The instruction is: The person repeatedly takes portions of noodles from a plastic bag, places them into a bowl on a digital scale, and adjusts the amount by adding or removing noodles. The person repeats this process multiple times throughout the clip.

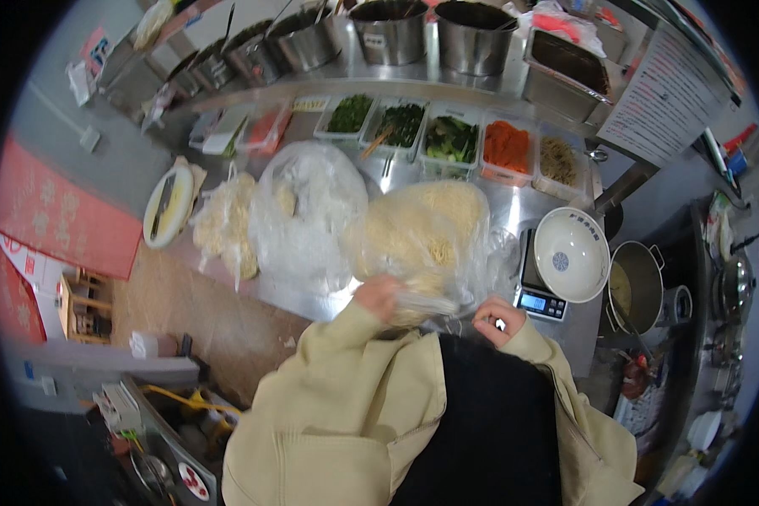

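Note:
A large clear plastic bag of yellow noodles [439, 221] lies on the steel counter before me. My left hand [379, 297] is closed on a small clear plastic bag [420, 303] at the near side of the noodle bag; noodles show beneath it. My right hand [499, 319] is at the counter's near edge, its fingers curled by the thin plastic; whether it grips the film is not clear. Left of the noodles are a puffed-up clear bag [310, 215] and a tied bag of pale food [228, 224]. A white bowl [572, 254] rests on a digital kitchen scale [543, 305] at the right.
Plastic tubs of chopped greens [349, 115] and orange shredded food [507, 147] line the counter's back. Above them, steel pots [389, 38] stand on a shelf. A knife [163, 205] lies on a round board [180, 221] at left. A two-handled pot [648, 284] stands at right.

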The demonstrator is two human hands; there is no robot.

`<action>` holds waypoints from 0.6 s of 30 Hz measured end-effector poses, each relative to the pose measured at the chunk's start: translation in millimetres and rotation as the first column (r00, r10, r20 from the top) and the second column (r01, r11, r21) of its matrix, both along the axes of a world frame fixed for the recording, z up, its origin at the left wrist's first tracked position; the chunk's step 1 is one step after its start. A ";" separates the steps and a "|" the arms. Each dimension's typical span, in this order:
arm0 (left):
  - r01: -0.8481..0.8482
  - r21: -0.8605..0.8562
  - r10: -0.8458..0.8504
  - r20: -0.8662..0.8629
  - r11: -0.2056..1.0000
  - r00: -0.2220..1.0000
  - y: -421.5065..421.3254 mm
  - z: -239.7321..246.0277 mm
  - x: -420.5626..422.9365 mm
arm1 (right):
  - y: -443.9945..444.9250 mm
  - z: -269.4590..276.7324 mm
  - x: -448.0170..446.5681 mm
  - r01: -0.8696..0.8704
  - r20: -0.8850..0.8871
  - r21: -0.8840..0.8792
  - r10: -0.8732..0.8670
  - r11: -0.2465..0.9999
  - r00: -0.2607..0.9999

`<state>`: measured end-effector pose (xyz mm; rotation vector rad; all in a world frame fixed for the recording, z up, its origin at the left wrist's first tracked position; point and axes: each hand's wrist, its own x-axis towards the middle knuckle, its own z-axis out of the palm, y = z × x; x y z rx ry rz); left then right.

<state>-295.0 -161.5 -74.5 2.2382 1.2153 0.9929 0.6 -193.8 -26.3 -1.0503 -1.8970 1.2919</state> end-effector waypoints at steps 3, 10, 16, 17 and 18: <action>-0.424 0.306 0.506 -0.276 0.852 0.818 4.8 49.6 -77.8 | 0.9 -4.0 3.1 0.036 -0.005 -0.052 -0.036 0.998 0.999; -0.927 0.111 0.844 0.386 0.359 0.373 103.0 115.2 -258.5 | 3.1 -14.8 -5.0 0.046 0.062 -0.130 -0.038 0.991 0.997; -0.949 -0.200 0.962 0.175 0.245 0.212 228.0 89.4 -328.4 | 1.5 -18.1 -4.5 0.105 0.042 -0.195 -0.099 0.975 0.994; -0.961 -0.100 0.954 0.180 0.259 0.239 241.7 77.2 -335.0 | 0.9 -18.7 -4.7 0.121 0.042 -0.205 -0.114 0.971 0.993; -0.969 -0.051 0.959 0.162 0.242 0.232 254.5 60.4 -338.8 | 0.2 -19.3 -5.4 0.134 0.073 -0.214 -0.121 0.967 0.990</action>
